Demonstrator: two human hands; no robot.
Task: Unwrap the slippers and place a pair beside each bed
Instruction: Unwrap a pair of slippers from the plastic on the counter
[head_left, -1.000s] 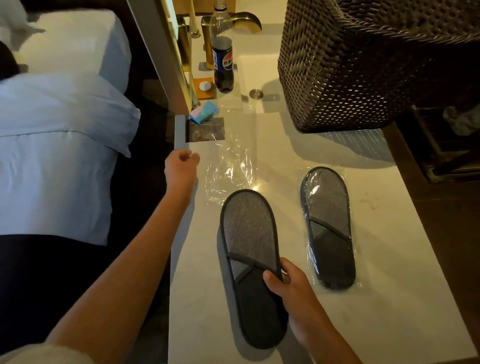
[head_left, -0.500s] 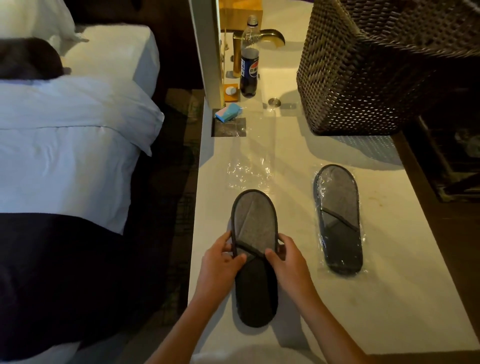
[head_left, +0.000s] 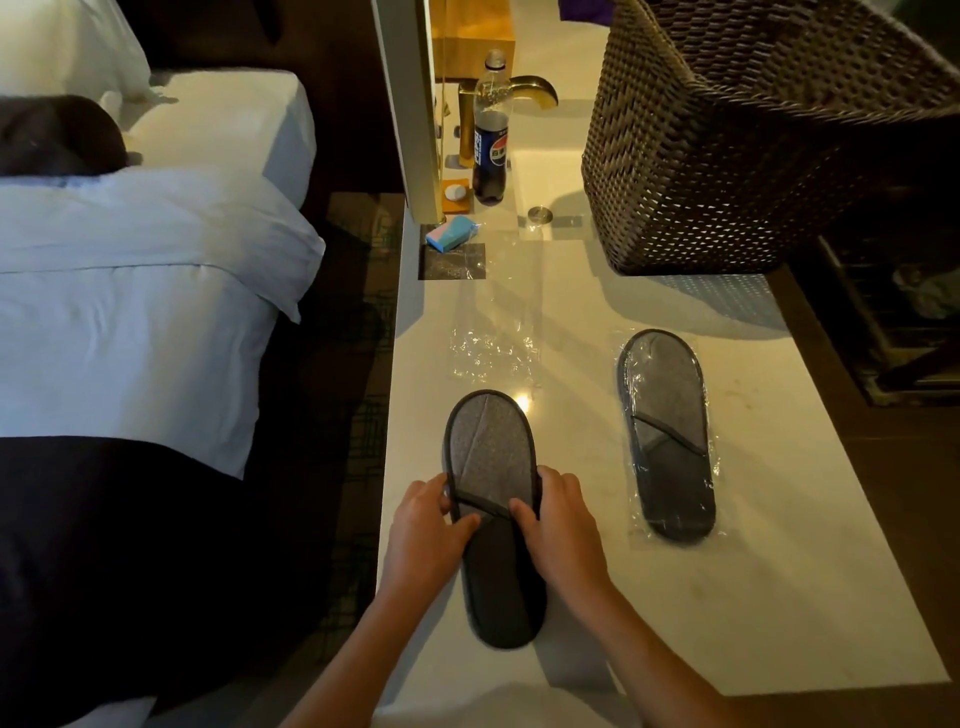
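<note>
An unwrapped grey slipper pair (head_left: 491, 457) lies stacked flat on the pale counter (head_left: 753, 597), toe end toward me. My left hand (head_left: 426, 530) grips its left edge at the strap, thumb on the upper. My right hand (head_left: 558, 519) grips the right edge the same way. A second slipper pair (head_left: 667, 436), still in clear plastic, lies to the right on the counter, untouched. The empty clear wrapper (head_left: 491, 332) lies flat beyond the held slippers. A bed (head_left: 130, 312) with white sheets and a dark throw stands to the left.
A large dark wicker basket (head_left: 727, 145) stands at the counter's back right. A cola bottle (head_left: 490, 140), a gold tap (head_left: 530, 88), a blue soap packet (head_left: 451, 234) and a sink drain (head_left: 540, 213) are at the back. A narrow carpeted aisle (head_left: 358, 364) separates bed and counter.
My left hand came back from the counter's far left edge and took hold of the slipper's left side. The right hand kept its grip. The view shifted slightly left.
</note>
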